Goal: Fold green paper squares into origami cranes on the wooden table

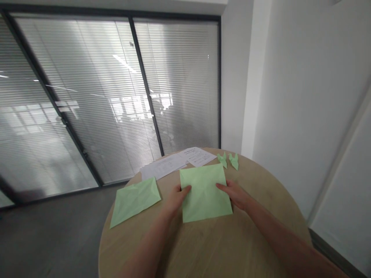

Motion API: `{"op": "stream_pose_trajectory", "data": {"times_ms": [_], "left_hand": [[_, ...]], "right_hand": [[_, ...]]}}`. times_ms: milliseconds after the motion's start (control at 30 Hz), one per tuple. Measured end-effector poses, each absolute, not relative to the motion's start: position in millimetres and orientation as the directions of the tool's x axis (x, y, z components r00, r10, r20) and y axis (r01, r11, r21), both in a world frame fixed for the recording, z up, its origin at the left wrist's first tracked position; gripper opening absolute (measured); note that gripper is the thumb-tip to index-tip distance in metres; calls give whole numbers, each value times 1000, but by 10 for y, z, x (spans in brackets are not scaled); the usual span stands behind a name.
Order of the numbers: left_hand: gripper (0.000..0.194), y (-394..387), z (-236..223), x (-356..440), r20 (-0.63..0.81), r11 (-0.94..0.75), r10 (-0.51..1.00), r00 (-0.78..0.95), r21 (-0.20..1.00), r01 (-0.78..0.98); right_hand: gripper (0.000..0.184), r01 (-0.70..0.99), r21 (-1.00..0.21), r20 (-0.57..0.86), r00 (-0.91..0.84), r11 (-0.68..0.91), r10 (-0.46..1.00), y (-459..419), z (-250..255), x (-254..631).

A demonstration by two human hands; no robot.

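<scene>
A square sheet of light green paper [204, 197] is held up above the table, faint creases across it. My left hand [178, 199] grips its left edge, thumb on the front face and the other fingers hidden behind. On the opposite edge, my right hand [233, 193] pinches the paper the same way. To the left, a second creased green sheet [136, 199] lies on the table. Beyond the held sheet, toward the right, stand two small folded green paper figures [222, 160], [233, 161] side by side.
Printed white papers [165, 166] lie along the far edge of the round wooden table [208, 251]. Glass panels with blinds [191, 85] rise behind it. A white wall [307, 96] stands to the right, and grey floor [58, 231] shows at left.
</scene>
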State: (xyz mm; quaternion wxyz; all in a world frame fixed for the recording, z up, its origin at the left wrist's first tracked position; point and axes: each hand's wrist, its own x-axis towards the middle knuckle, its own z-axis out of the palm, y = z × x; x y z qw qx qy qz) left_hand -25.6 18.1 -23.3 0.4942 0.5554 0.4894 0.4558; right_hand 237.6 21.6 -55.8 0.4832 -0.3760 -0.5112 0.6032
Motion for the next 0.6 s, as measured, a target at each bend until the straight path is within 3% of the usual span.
{"op": "stream_pose_trajectory", "data": {"times_ms": [167, 300, 433, 600], "left_hand": [[42, 214, -207, -279, 14, -26, 994, 113, 994, 104], [45, 213, -255, -274, -52, 32, 990, 132, 988, 152], [45, 234, -277, -277, 4, -20, 995, 102, 987, 160], [34, 245, -230, -315, -9, -4, 990, 138, 995, 99]], "right_hand": [[55, -137, -991, 34, -259, -2, 965, 228, -592, 2380], [50, -203, -979, 14, -207, -29, 978, 251, -595, 2362], [45, -246, -968, -1, -193, -49, 981, 274, -611, 2352], [43, -272, -961, -7, -156, -49, 988, 271, -614, 2380]]}}
